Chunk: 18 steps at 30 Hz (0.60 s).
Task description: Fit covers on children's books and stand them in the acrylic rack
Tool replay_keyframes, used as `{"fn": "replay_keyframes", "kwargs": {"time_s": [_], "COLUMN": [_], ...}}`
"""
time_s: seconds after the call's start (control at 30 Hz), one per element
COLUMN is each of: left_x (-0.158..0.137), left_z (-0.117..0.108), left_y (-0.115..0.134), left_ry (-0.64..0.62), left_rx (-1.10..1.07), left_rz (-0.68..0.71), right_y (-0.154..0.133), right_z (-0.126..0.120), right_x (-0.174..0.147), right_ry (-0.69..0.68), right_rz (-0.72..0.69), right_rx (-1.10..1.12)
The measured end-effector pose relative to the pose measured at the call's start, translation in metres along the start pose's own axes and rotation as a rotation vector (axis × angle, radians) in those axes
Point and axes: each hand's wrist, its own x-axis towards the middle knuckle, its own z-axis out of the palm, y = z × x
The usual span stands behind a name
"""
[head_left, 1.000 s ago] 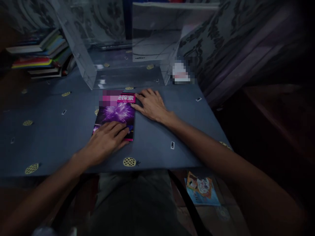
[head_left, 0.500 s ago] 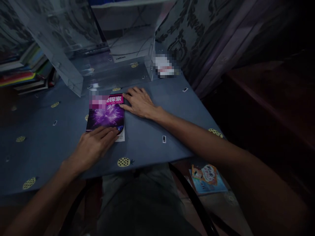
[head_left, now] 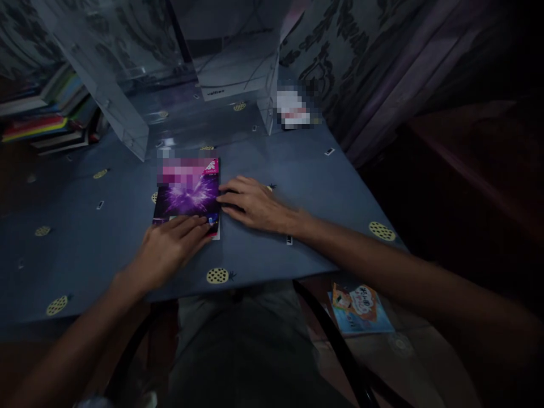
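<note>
A book (head_left: 187,195) with a purple starburst cover and a pink title band lies closed on the blue-grey tablecloth (head_left: 263,258). My left hand (head_left: 172,246) rests flat across the book's near edge, fingers stretched out and pointing right, covering part of the lower cover. At the book's right edge is my right hand (head_left: 255,204), its fingers extended and its fingertips touching or almost touching that side. Part of the title is blurred out.
A clear stand (head_left: 125,127) rises behind the book, with a white panel marked in small letters. Stacked books (head_left: 55,124) stand at the far left. A blurred white item (head_left: 293,107) lies at the back right. Below the table edge is a blue and orange booklet (head_left: 361,309).
My right hand has slid down along the book's right edge, from the title corner to about mid-height. My left hand stays on the near edge. The view has shifted slightly.
</note>
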Motion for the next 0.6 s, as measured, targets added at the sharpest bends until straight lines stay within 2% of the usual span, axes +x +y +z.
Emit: {"fn": "replay_keyframes", "kwargs": {"time_s": [0.1,0.23,0.6], "left_x": [-0.004,-0.007,0.004], "left_z": [0.005,0.007,-0.007], "left_y": [0.002,0.000,-0.010], "left_ry": [0.028,0.015,0.010], "left_rx": [0.108,0.100,-0.088], "left_rz": [0.074,0.127,0.033], "right_y": [0.000,0.000,-0.010], "right_z": [0.002,0.000,-0.003], "right_x": [-0.005,-0.003,-0.006], "right_ry": [0.047,0.061,0.050], "right_rz": [-0.047,-0.058,-0.108], "right_rx": [0.060,0.088,0.292]}}
